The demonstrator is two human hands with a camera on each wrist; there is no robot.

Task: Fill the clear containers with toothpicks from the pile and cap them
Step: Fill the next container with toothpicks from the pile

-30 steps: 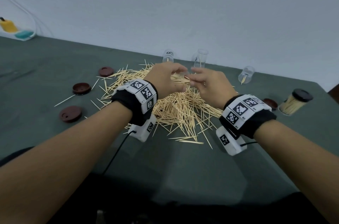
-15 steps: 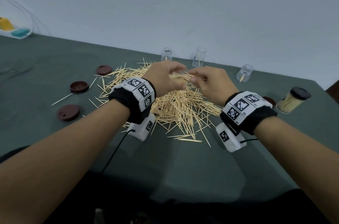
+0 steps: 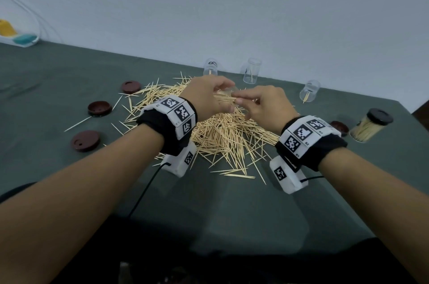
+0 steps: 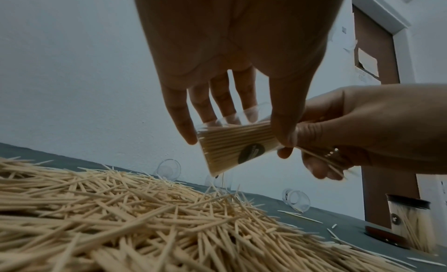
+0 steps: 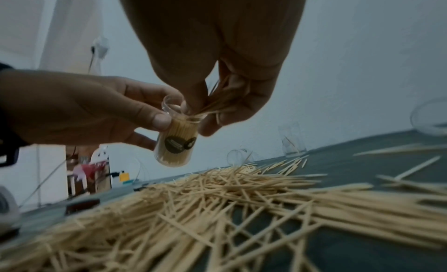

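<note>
Both hands work above the pile (image 3: 222, 135): left hand (image 4: 232, 69) grips the tilted container (image 4: 237, 148), right hand (image 5: 217, 69) pinches toothpicks (image 5: 217, 104) at its mouth. Being nearly full, stray picks may jam or spill.

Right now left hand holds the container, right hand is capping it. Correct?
Not quite. The left hand does hold the container, but the right hand is feeding toothpicks into its open mouth, with no cap. The right wrist view shows it.

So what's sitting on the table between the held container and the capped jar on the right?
In the head view, the pile's right edge and a brown lid beside the capped jar; the right hand overlaps that stretch.
</note>
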